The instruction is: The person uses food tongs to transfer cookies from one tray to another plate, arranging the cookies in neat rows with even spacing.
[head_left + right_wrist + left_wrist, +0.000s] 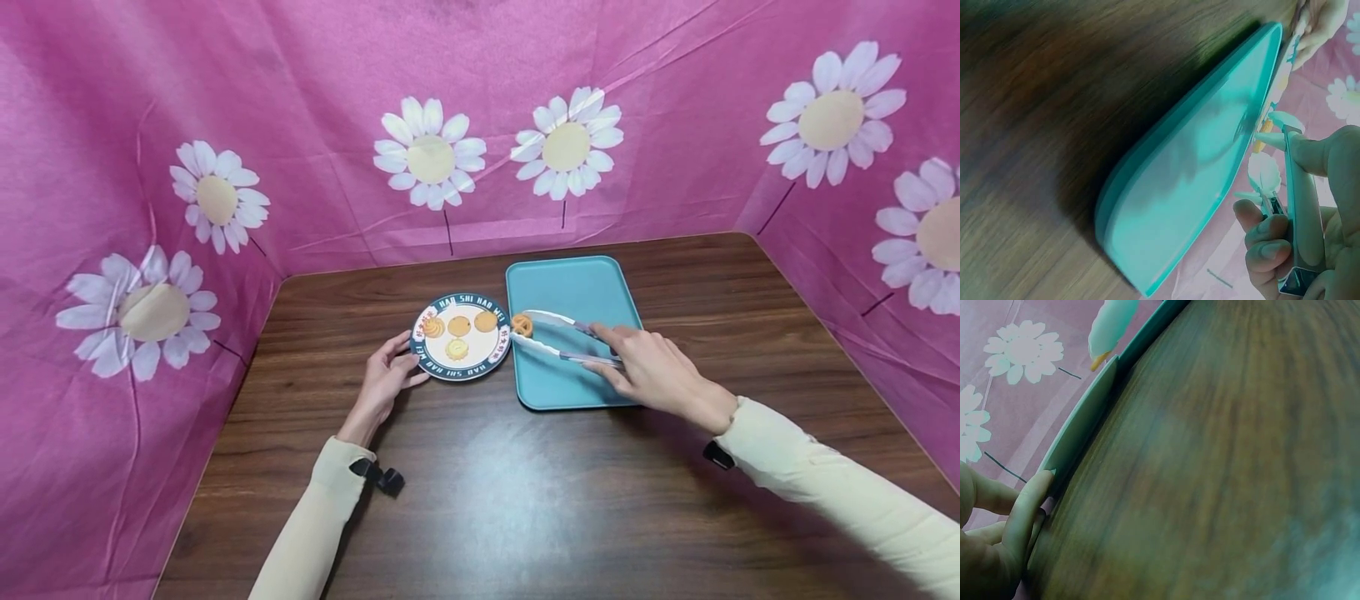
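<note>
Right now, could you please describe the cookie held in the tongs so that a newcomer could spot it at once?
Start at the teal tray on the wooden table; at its left edge, beside the round lettered plate, the right hand grips tongs. The cookie sits pinched between their tips. Unlike the four cookies lying on the plate, it is off the plate, over the tray's edge.

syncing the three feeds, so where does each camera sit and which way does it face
Head: worn on the head, looking forward and down at the wooden table; both forearms, left hand and right hand show.
Left wrist: low by the plate rim, looking across the table; only fingers show.
Right wrist: beside the teal tray, looking along the tongs; fingers show.
Shared: head and right wrist views both show tray, tongs and the cookie in their tips.
</note>
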`<state>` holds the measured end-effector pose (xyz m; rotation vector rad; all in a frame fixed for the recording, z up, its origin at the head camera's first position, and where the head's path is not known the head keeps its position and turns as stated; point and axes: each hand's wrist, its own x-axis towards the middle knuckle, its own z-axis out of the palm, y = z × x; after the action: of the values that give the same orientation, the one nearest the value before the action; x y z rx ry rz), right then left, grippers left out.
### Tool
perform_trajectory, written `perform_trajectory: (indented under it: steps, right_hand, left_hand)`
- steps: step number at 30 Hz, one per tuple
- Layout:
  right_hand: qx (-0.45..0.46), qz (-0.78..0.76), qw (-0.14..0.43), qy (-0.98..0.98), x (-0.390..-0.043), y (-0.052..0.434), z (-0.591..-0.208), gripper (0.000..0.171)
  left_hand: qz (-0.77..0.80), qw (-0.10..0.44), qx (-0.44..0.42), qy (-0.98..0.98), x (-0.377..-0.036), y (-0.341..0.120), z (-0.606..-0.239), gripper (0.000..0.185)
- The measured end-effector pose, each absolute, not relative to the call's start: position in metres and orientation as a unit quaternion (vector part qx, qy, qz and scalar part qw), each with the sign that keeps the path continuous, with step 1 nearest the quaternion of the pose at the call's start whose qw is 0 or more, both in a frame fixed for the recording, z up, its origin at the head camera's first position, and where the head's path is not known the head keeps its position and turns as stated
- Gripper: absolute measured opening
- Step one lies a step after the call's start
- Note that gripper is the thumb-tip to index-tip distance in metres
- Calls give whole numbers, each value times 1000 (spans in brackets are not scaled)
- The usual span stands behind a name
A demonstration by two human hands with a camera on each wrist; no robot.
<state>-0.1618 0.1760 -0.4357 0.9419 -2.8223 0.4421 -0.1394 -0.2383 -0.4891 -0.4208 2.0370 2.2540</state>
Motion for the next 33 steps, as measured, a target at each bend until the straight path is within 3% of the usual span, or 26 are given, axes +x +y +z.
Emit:
perform_trajectory:
  steps: [18, 33]
  right_hand:
    - [351, 146, 69, -922, -157, 151, -436, 58]
    - [357, 121, 37, -925, -159, 128, -426, 61]
  left_hand:
    - [735, 38, -134, 664, -139, -237, -487, 60]
    - [732, 38, -136, 667, -140, -237, -486, 59]
